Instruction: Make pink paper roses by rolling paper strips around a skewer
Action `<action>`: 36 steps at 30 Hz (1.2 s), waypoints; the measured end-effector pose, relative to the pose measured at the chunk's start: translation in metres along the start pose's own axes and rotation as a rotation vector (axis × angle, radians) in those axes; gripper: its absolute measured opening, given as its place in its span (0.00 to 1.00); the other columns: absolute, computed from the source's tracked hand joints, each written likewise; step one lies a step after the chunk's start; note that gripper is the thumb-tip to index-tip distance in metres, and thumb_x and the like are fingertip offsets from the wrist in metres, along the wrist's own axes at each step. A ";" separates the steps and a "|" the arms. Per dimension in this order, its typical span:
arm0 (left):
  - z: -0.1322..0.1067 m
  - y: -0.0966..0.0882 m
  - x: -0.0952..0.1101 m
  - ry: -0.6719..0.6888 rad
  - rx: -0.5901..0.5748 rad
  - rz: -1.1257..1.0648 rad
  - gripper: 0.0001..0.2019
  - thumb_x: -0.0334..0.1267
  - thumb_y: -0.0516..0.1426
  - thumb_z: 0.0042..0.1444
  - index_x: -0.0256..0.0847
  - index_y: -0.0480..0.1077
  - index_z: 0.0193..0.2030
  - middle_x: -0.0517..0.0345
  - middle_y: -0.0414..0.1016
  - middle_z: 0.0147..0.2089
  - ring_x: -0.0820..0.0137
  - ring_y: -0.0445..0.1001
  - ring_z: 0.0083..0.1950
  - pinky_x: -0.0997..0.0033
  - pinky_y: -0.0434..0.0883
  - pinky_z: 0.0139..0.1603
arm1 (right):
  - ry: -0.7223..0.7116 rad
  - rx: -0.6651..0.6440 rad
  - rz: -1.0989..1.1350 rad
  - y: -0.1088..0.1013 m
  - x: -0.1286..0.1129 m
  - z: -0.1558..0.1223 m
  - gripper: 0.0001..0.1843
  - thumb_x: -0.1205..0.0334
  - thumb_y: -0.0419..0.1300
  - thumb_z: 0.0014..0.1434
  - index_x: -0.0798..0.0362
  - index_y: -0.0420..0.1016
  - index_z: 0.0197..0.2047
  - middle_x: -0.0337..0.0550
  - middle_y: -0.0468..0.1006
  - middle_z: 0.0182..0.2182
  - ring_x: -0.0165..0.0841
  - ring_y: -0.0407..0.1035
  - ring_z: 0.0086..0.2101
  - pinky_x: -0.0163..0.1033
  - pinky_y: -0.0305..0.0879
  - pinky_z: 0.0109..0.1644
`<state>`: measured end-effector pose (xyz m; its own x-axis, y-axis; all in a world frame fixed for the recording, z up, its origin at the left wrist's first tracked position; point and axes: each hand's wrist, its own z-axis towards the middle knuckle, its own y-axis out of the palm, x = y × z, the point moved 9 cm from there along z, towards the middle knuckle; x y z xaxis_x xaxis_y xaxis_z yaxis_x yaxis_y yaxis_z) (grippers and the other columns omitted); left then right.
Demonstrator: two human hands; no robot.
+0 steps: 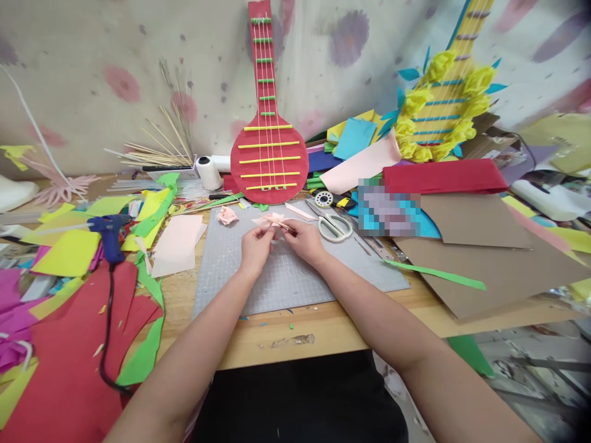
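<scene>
Over the grey cutting mat (295, 277), both hands meet at a pale pink paper flower piece (273, 218). My left hand (257, 247) pinches the flower from the left. A thin wooden stick (287, 228) is held in the fingers of my right hand (302, 240), its tip against the pink paper. A finished-looking pink paper rose (227, 215) lies on the mat to the left. White-handled scissors (335, 227) rest just right of my right hand. Behind the hands stands a red paper lute (269, 161) with yellow and green strips and white strings.
A blue glue gun (108, 237) with a black cord lies at left among coloured paper scraps. Pale pink sheets (178, 245) are beside the mat. Brown cardboard (494, 264) covers the right side. A yellow flowered lute (443, 111) leans at the back right. Wooden skewers (161, 147) stand back left.
</scene>
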<state>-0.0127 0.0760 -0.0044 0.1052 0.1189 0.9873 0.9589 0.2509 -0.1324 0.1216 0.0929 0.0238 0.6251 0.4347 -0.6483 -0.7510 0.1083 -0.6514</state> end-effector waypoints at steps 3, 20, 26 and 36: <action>-0.002 0.009 -0.009 -0.188 -0.052 -0.404 0.06 0.36 0.56 0.46 0.37 0.70 0.31 0.58 0.73 0.31 0.79 0.66 0.22 0.80 0.57 0.17 | -0.052 -0.023 -0.098 0.002 -0.008 -0.001 0.16 0.64 0.52 0.55 0.49 0.75 0.45 0.40 0.79 0.36 0.30 0.71 0.33 0.34 0.62 0.37; 0.005 0.000 -0.009 -0.125 0.012 -0.501 0.10 0.34 0.64 0.38 0.37 0.68 0.28 0.66 0.68 0.23 0.85 0.58 0.16 0.82 0.61 0.16 | 0.107 0.136 0.002 -0.021 0.001 -0.003 0.13 0.59 0.51 0.53 0.52 0.67 0.41 0.36 0.72 0.26 0.28 0.64 0.25 0.33 0.55 0.30; 0.006 -0.002 -0.012 -0.228 0.033 -0.666 0.07 0.28 0.60 0.42 0.37 0.66 0.29 0.69 0.65 0.21 0.86 0.55 0.15 0.84 0.61 0.17 | 0.128 0.107 0.020 -0.019 0.002 -0.003 0.16 0.50 0.46 0.59 0.52 0.66 0.38 0.39 0.73 0.29 0.30 0.67 0.30 0.34 0.55 0.33; 0.008 -0.002 -0.012 -0.280 -0.009 -0.788 0.05 0.24 0.55 0.47 0.37 0.65 0.29 0.71 0.61 0.20 0.87 0.52 0.14 0.84 0.65 0.20 | 0.056 -0.061 -0.181 0.007 -0.006 -0.005 0.14 0.52 0.48 0.60 0.51 0.69 0.37 0.41 0.77 0.30 0.31 0.68 0.29 0.34 0.51 0.29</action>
<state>-0.0183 0.0815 -0.0170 -0.6654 0.1467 0.7319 0.7265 0.3527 0.5898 0.1134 0.0868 0.0211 0.7608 0.3623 -0.5384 -0.6120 0.1247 -0.7809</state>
